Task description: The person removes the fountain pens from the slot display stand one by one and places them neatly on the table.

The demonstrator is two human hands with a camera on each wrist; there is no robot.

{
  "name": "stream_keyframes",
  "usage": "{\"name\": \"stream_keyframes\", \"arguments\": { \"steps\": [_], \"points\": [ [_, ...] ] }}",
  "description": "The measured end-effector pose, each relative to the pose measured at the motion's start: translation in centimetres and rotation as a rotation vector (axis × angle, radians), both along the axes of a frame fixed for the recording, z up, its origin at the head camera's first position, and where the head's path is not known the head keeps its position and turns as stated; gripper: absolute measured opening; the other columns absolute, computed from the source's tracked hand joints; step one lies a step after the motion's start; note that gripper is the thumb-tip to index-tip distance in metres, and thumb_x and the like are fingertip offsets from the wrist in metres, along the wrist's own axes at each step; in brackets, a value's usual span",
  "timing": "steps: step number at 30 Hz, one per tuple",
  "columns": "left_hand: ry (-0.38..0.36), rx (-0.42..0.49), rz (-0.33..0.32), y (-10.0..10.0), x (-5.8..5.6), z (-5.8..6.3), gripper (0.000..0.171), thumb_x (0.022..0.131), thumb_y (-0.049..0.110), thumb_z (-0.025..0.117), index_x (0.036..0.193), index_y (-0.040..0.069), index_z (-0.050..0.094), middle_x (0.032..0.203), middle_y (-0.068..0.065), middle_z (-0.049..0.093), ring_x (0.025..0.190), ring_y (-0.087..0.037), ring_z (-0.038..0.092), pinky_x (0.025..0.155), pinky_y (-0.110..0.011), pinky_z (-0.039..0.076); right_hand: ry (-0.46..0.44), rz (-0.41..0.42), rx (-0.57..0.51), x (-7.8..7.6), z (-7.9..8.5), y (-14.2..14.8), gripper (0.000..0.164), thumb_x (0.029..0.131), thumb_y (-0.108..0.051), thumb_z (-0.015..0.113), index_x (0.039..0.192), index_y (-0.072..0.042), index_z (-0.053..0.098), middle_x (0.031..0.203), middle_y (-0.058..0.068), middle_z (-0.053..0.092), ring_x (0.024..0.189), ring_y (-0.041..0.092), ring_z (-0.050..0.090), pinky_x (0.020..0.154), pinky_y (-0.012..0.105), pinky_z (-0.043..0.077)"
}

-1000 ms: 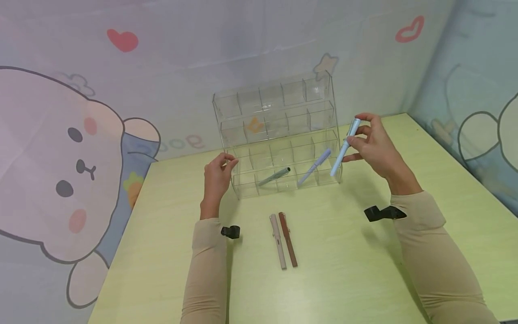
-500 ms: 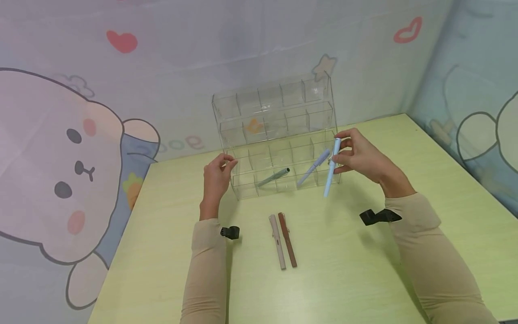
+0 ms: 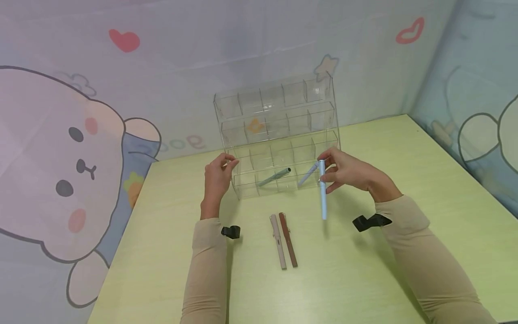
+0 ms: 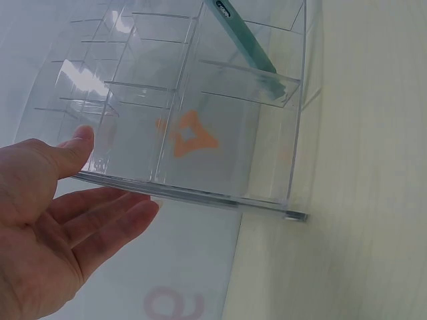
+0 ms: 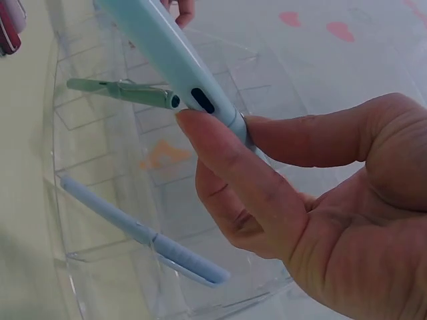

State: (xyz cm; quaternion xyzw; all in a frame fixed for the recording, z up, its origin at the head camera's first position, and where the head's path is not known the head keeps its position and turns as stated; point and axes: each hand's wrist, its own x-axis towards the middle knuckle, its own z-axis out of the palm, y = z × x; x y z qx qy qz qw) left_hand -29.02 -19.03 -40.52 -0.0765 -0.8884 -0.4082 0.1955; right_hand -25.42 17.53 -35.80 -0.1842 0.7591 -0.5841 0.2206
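Note:
A clear tiered rack (image 3: 279, 150) with divided compartments stands at the back of the table. My left hand (image 3: 218, 177) holds the rack's left side edge, the thumb (image 4: 79, 150) on one face of the panel and the fingers on the other. My right hand (image 3: 346, 171) pinches a light blue pen (image 3: 323, 193) near its upper end, in front of the rack's lower right; its lower end hangs over the table. A green pen (image 3: 275, 177) and a lavender-blue pen (image 5: 143, 233) lean slantwise in the lowest tier. In the head view, the right hand partly hides the lavender-blue one.
A beige pen (image 3: 278, 240) and a brown pen (image 3: 288, 239) lie side by side on the yellow-green table (image 3: 344, 279), in front of the rack. Behind the rack hangs a printed cloth backdrop (image 3: 182, 67).
My right hand has brought the light blue pen left and down toward the front of the rack, turning it from slanted to nearly straight. My left hand stays at the rack's side.

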Motion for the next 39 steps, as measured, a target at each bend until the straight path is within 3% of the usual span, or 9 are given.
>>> {"name": "stream_keyframes", "arguments": {
  "steps": [7,13,15,27,32,39],
  "points": [
    [0.002,0.01,-0.009,0.0,0.0,0.0,0.022,0.098,0.028,0.066,0.106,0.007,0.069,0.114,-0.018,0.071,0.104,-0.036,0.07,0.111,-0.057,0.033,-0.066,0.046,0.011,-0.1,-1.4,-1.0,0.058,0.093,0.013,0.057,0.141,0.014,0.024,0.131,0.035,0.035,0.098,0.034,0.06,0.081,0.044,0.058],
    [0.008,0.0,-0.007,0.2,-0.1,0.1,0.02,0.098,0.026,0.067,0.105,0.007,0.069,0.109,-0.016,0.073,0.102,-0.035,0.07,0.098,-0.053,0.048,-0.099,0.067,0.033,-0.4,-2.4,-1.7,0.058,0.093,0.014,0.057,0.141,0.015,0.025,0.128,0.033,0.037,0.099,0.033,0.062,0.08,0.045,0.058],
    [0.013,-0.001,-0.008,0.2,-0.2,0.1,0.02,0.098,0.025,0.067,0.105,0.007,0.069,0.107,-0.016,0.073,0.101,-0.035,0.071,0.097,-0.053,0.049,-0.103,0.072,0.042,-0.3,-2.6,-2.0,0.059,0.093,0.013,0.058,0.141,0.015,0.025,0.126,0.032,0.038,0.098,0.034,0.063,0.079,0.045,0.059],
    [-0.005,0.007,-0.005,0.1,0.2,0.2,0.021,0.098,0.026,0.066,0.106,0.007,0.069,0.115,-0.018,0.071,0.105,-0.037,0.069,0.115,-0.059,0.022,-0.126,0.108,0.09,0.2,-4.5,-4.7,0.059,0.092,0.012,0.061,0.141,0.015,0.029,0.123,0.03,0.039,0.094,0.033,0.064,0.077,0.042,0.059],
    [0.009,0.005,-0.012,0.0,0.1,0.2,0.02,0.098,0.024,0.067,0.106,0.005,0.069,0.114,-0.019,0.071,0.103,-0.038,0.07,0.112,-0.058,0.03,-0.131,0.111,0.103,0.4,-5.5,-5.5,0.059,0.091,0.012,0.062,0.14,0.015,0.029,0.123,0.029,0.039,0.092,0.032,0.065,0.076,0.041,0.059],
    [0.014,-0.003,-0.013,0.1,0.0,0.0,0.019,0.098,0.023,0.067,0.106,0.006,0.069,0.111,-0.019,0.072,0.102,-0.037,0.07,0.095,-0.054,0.05,-0.148,0.101,0.157,0.9,-6.4,-6.8,0.058,0.089,0.013,0.065,0.138,0.014,0.034,0.115,0.026,0.045,0.088,0.03,0.064,0.072,0.04,0.06]
  ]
}}
